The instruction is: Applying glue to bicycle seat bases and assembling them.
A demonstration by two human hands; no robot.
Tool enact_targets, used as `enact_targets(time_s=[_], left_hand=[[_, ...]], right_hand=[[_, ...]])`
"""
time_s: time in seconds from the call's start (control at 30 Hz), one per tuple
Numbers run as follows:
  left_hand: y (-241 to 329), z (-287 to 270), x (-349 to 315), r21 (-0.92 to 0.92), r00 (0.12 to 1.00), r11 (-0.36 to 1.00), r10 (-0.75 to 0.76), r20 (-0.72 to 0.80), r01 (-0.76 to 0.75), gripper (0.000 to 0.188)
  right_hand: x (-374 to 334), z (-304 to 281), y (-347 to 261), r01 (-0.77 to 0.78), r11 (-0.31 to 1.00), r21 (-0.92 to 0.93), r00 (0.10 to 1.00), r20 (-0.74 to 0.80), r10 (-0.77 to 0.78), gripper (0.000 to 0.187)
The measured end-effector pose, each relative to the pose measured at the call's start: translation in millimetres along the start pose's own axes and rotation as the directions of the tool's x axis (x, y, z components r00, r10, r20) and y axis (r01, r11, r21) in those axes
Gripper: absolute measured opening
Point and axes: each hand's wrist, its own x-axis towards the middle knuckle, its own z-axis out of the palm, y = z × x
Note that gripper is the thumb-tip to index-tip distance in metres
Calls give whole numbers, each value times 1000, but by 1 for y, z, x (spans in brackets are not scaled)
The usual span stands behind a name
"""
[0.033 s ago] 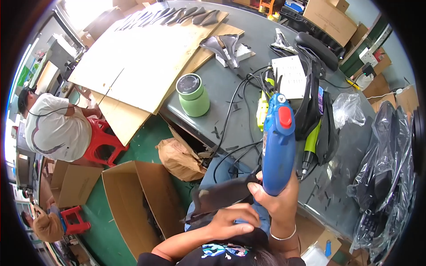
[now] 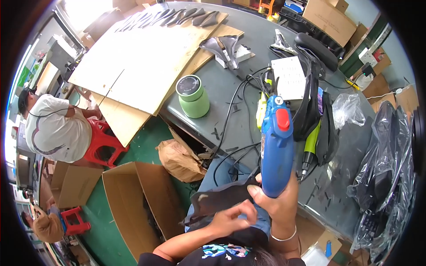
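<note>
gap over grey table point(image 2: 339, 184) between green jar point(image 2: 193, 97) and blue tool point(image 2: 278, 164) in right hand point(image 2: 282, 201), black cables point(image 2: 250, 77) cross it. white box point(image 2: 288, 77) stands past tool's tip; lime tool point(image 2: 312, 142) and black parts point(image 2: 327, 137) crowd its right. passable strip further right, up to plastic-wrapped bundle point(image 2: 382, 168).

You have a green jar point(image 2: 195, 104) on the gray table point(image 2: 217, 88), near a wooden board point(image 2: 133, 57). Left of you, a person point(image 2: 60, 119) (in a white shirt point(image 2: 49, 135)) sits on a red stool point(image 2: 101, 144).

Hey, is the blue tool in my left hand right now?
No, your right hand is wrapped around the blue tool, while your left hand is apart from it.
</note>
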Motion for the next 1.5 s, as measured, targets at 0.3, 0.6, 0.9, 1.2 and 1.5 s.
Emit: enact_targets(time_s=[0.3,0.6,0.9,1.2,1.5], left_hand=[[32,-7,27,-288,786,873,156,-598,-393,65],[59,-38,34,-7,578,696,592,-561,-718,61],[54,-46,31,155,530,663,698,-482,-732,64],[56,-54,27,241,576,675,728,-372,-698,62],[81,-60,14,55,713,804,555,-428,-593,55]], right_hand=[[0,-2,13,177,940,-293,981,131,-144,46],[-38,6,36,350,760,-548,921,349,-173,50],[-43,12,23,411,715,-565,896,395,-203,58],[-40,7,32,554,629,-545,823,474,-314,56],[-39,4,31,533,629,-567,838,460,-295,54]])
